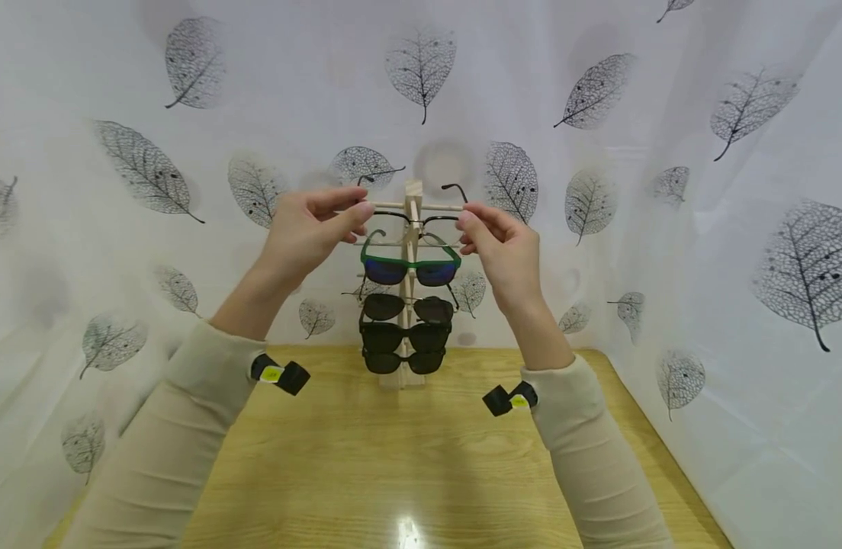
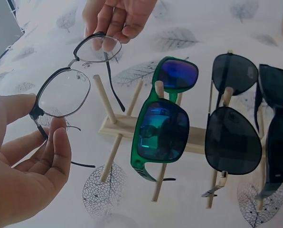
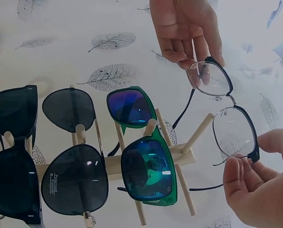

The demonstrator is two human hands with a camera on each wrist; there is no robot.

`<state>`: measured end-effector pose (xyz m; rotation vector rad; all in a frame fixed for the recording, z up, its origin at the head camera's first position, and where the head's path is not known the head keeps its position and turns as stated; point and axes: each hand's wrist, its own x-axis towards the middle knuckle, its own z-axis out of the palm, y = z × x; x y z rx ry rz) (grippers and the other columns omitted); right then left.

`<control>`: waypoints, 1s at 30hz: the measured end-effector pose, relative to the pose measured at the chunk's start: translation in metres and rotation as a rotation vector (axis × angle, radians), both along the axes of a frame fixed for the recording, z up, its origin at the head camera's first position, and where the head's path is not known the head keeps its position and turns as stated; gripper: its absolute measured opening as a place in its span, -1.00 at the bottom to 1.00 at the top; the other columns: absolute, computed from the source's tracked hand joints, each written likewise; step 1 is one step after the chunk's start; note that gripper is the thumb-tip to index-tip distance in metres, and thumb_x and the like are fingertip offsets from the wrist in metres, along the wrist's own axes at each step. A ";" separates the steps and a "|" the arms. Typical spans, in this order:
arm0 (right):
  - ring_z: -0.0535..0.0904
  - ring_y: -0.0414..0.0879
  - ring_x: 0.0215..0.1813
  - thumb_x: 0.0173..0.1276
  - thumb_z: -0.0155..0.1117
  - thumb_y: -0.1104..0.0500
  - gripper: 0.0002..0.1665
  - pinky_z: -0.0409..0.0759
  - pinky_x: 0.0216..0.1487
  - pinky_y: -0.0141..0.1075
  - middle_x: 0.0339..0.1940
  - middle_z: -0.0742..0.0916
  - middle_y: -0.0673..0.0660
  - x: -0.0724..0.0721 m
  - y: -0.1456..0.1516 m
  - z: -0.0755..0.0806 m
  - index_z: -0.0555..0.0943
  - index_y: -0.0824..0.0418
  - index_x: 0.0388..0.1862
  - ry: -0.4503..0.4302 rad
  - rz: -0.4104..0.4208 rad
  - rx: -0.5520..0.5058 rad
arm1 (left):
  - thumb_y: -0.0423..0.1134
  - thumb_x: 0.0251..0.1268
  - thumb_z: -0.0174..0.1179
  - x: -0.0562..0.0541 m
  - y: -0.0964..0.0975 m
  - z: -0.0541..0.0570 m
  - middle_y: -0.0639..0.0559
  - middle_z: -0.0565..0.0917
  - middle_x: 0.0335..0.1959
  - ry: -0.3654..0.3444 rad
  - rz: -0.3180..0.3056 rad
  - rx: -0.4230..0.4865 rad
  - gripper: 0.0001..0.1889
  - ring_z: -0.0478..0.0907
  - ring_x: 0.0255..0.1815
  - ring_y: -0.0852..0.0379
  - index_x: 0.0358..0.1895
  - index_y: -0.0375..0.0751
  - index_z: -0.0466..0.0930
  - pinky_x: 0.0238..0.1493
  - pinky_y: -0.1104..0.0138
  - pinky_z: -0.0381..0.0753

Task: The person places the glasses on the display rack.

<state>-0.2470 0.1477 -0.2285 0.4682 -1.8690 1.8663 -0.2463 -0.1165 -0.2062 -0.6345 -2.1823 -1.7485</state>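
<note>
A pair of clear eyeglasses [image 2: 61,70] with dark browline rims is held between both hands at the top of a wooden display rack [image 1: 413,191]. My left hand [image 1: 310,232] pinches one outer corner of the frame, thumb in front and fingers behind. At the opposite corner my right hand [image 1: 502,250] pinches the frame the same way. The temples are unfolded and point toward the back wall. In the right wrist view the eyeglasses [image 3: 236,128] stand just off the rack's top peg [image 3: 198,133]. Directly below hang green-framed sunglasses [image 1: 410,264] with blue mirrored lenses.
Lower on the rack hang dark aviator sunglasses [image 1: 384,306] and two black-framed pairs, the lowest sunglasses [image 1: 382,362] near the base. The rack stands at the back of a wooden table [image 1: 366,473]. A white leaf-print sheet [image 1: 290,91] covers the walls behind and beside it.
</note>
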 end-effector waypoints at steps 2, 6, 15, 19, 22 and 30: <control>0.70 -0.23 -0.36 0.52 0.37 0.22 -0.59 0.75 -0.20 -0.40 -0.33 0.81 -0.08 -0.003 0.000 -0.001 0.67 0.48 0.20 -0.007 0.006 -0.003 | -0.12 0.53 0.31 -0.003 0.000 -0.002 -0.11 0.75 0.11 -0.003 0.004 0.006 -0.56 0.74 -0.19 0.24 0.35 -0.20 0.66 -0.04 0.40 0.76; 0.69 -0.23 -0.36 0.52 0.37 0.22 -0.60 0.74 -0.22 -0.41 -0.34 0.81 -0.10 -0.007 0.000 -0.002 0.68 0.48 0.19 -0.028 0.007 -0.006 | -0.08 0.51 0.33 -0.007 0.001 -0.004 -0.04 0.78 0.01 -0.029 0.017 0.005 -0.53 0.74 -0.20 0.23 0.36 -0.19 0.65 -0.06 0.40 0.75; 0.68 -0.19 -0.34 0.53 0.36 0.23 -0.59 0.73 -0.24 -0.42 -0.35 0.80 -0.11 -0.015 0.002 -0.004 0.66 0.50 0.21 -0.048 0.008 -0.010 | -0.06 0.50 0.33 -0.014 0.008 -0.007 0.10 0.81 -0.23 -0.064 0.079 -0.003 -0.52 0.75 -0.26 0.24 0.37 -0.18 0.64 -0.07 0.40 0.75; 0.67 -0.20 -0.34 0.52 0.37 0.23 -0.58 0.73 -0.25 -0.42 -0.36 0.79 -0.11 -0.019 0.001 -0.006 0.65 0.51 0.20 -0.065 0.010 -0.009 | -0.05 0.51 0.32 -0.018 0.010 -0.010 0.01 0.82 -0.17 -0.077 0.094 -0.001 -0.52 0.78 -0.16 0.05 0.38 -0.17 0.64 -0.07 0.39 0.76; 0.67 -0.20 -0.35 0.52 0.37 0.23 -0.59 0.73 -0.26 -0.42 -0.36 0.79 -0.11 -0.019 0.001 -0.007 0.66 0.51 0.19 -0.066 0.008 -0.009 | -0.05 0.52 0.31 -0.020 0.011 -0.012 -0.03 0.82 -0.12 -0.089 0.099 0.001 -0.52 0.78 -0.12 -0.01 0.38 -0.15 0.64 -0.08 0.40 0.76; 0.67 -0.23 -0.35 0.53 0.37 0.18 -0.64 0.76 -0.22 -0.35 -0.33 0.80 -0.08 -0.021 0.000 -0.008 0.71 0.40 0.17 -0.079 -0.010 0.023 | -0.04 0.54 0.29 -0.022 0.008 -0.013 0.19 0.75 -0.28 -0.095 0.071 -0.008 -0.48 0.76 -0.14 0.07 0.41 -0.23 0.59 -0.06 0.41 0.75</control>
